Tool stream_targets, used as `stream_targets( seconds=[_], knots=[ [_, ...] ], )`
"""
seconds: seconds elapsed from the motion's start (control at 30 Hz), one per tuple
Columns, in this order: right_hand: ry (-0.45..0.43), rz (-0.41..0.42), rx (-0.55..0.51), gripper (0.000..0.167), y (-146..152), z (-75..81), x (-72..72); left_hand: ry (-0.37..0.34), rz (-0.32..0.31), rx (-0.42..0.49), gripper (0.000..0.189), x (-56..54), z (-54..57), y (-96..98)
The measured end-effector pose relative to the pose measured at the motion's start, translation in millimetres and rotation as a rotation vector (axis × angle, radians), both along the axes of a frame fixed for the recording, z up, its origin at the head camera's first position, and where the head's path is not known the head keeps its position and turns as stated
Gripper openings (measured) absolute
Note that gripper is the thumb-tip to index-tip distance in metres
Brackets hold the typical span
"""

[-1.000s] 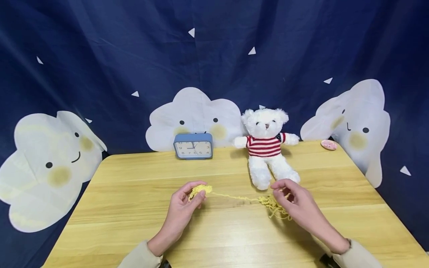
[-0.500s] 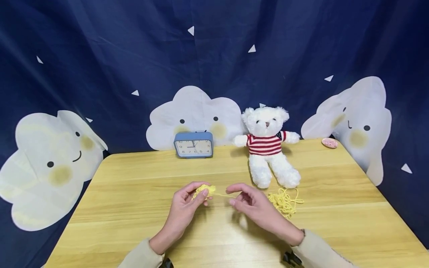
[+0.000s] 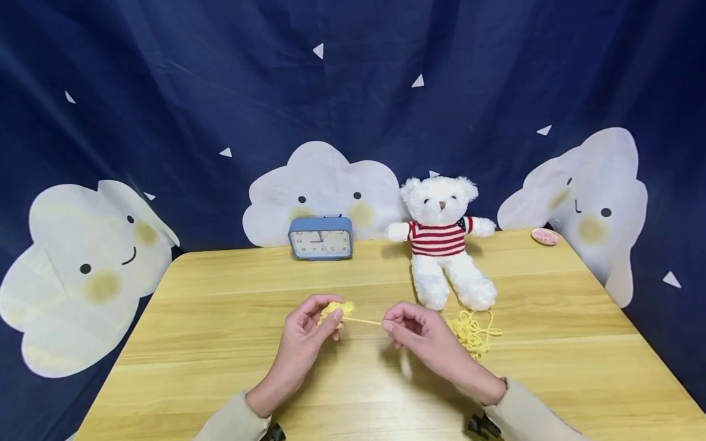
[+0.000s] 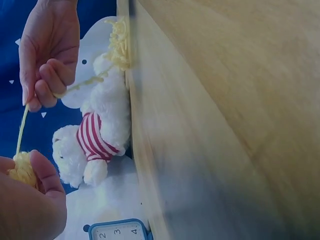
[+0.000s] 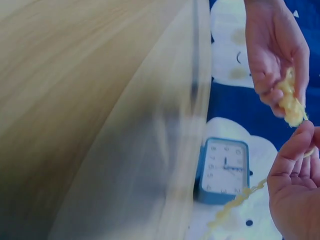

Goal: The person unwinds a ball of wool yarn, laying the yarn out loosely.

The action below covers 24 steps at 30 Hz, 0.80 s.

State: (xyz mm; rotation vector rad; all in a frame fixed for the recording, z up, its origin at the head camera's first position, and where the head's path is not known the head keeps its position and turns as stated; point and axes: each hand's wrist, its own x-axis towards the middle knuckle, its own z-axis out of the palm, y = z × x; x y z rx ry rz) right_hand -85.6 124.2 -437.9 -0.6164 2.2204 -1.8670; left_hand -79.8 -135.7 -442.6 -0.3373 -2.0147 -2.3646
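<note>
Three white clouds [image 3: 322,177] show on a navy curtain [image 3: 496,61]; before it stands a wood-grain table [image 3: 231,349]; a white teddy bear [image 3: 438,245] in a red-and-white striped sweater sits near its far edge, arms out, legs towards the hands.

Both hands are above the table, their wrists in beige sleeves [image 3: 234,419]; the left hand [image 3: 306,337] pinches a yellow yarn bundle [image 3: 343,309] between thumb and curled fingers, one end of the bundle sticking out past the fingertips; the right hand [image 3: 430,343] pinches a yarn strand [image 3: 364,321] between the tips of thumb and forefinger, its other fingers curled in.

A blue alarm clock [image 3: 321,239] stands on the table's far side, left of the bear; a loose yarn tangle [image 3: 474,334] lies just beyond the right hand, near the bear's feet; a pink oval object [image 3: 545,236] lies at the far right corner.

Thinnest is the strand, taut from bundle to right fingertips; the left wrist view shows yarn trailing from the right hand's curled fingers towards the tangle.
</note>
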Motion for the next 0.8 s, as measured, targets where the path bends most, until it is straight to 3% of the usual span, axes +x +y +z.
stream_targets(
  seconds=[0.43, 0.8],
  knots=[
    [0.089, -0.19, -0.068, 0.011, 38.2, 15.8, -3.4, -0.011, -0.016, -0.045, 0.025, 4.1, -1.0, -5.2],
    [0.024, -0.341, -0.051, 0.019, 64.7, 15.5, -4.8, 0.033, 0.023, 0.01, 0.021, 4.2, -1.6, -11.0]
  ],
)
